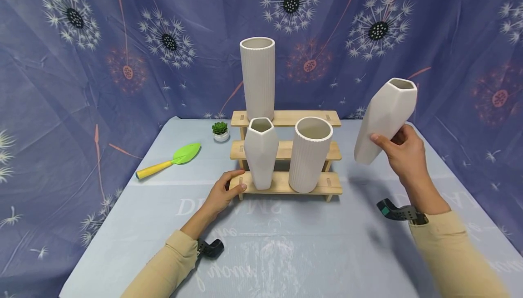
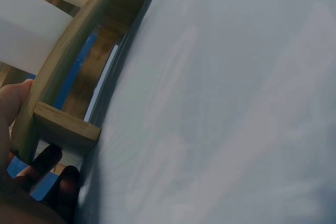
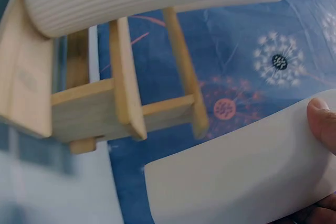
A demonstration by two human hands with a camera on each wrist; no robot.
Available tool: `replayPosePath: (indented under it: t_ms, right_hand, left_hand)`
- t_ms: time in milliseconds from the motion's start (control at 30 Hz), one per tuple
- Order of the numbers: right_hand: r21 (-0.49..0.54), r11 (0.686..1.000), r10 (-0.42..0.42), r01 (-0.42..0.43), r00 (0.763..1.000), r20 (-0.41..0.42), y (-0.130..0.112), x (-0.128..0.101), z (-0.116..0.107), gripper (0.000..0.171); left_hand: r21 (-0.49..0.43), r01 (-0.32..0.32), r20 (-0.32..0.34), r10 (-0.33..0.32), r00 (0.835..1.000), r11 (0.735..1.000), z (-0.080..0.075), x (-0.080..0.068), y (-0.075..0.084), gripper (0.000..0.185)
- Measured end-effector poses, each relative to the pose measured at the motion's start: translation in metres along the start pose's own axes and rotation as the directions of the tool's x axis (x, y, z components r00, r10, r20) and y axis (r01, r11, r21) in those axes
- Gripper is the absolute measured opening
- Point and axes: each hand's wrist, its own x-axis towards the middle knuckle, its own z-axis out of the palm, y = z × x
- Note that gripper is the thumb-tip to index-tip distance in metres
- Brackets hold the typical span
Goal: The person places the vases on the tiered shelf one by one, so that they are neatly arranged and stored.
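My right hand (image 1: 398, 148) grips a white faceted vase (image 1: 386, 119) and holds it tilted in the air to the right of a wooden three-step stand (image 1: 286, 183); the right wrist view shows this vase (image 3: 236, 179) with my thumb on it. My left hand (image 1: 224, 192) rests against the left end of the stand's bottom step, fingers curled at the wood (image 2: 52, 124). A second faceted vase (image 1: 260, 152) and a ribbed cylinder vase (image 1: 310, 153) stand on the bottom step. A tall ribbed vase (image 1: 258, 78) stands on the top step.
A green and yellow trowel (image 1: 169, 160) lies on the table at the left. A small potted succulent (image 1: 220, 131) sits behind it by the stand. The table (image 1: 286, 243) has a pale blue cover, and a patterned blue cloth hangs all round.
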Motion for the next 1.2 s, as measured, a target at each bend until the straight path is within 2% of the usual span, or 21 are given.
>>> replayPosePath:
  t_ms: [333, 700, 1067, 1200]
  right_hand:
    - [0.014, 0.999, -0.041, 0.041, 0.999, 0.028, -0.031, 0.005, -0.001, 0.074]
    - [0.121, 0.989, -0.097, 0.086, 0.992, 0.086, -0.059, 0.015, 0.009, 0.069]
    - [0.158, 0.981, -0.137, 0.116, 0.983, 0.125, -0.074, 0.032, 0.028, 0.067]
    - [0.201, 0.972, -0.151, 0.121, 0.978, 0.145, -0.078, 0.038, 0.034, 0.068]
  left_hand:
    - [0.004, -0.007, -0.001, 0.007, 1.0, 1.0, 0.0, 0.0, 0.002, 0.048]
    - [-0.007, -0.012, 0.017, 0.012, 1.0, 1.0, 0.0, 0.001, 0.0, 0.049]
    - [-0.011, -0.004, 0.014, 0.004, 1.0, 1.0, 0.0, 0.0, -0.001, 0.048]
    - [-0.022, -0.005, 0.016, 0.006, 1.0, 1.0, 0.0, 0.0, -0.002, 0.047]
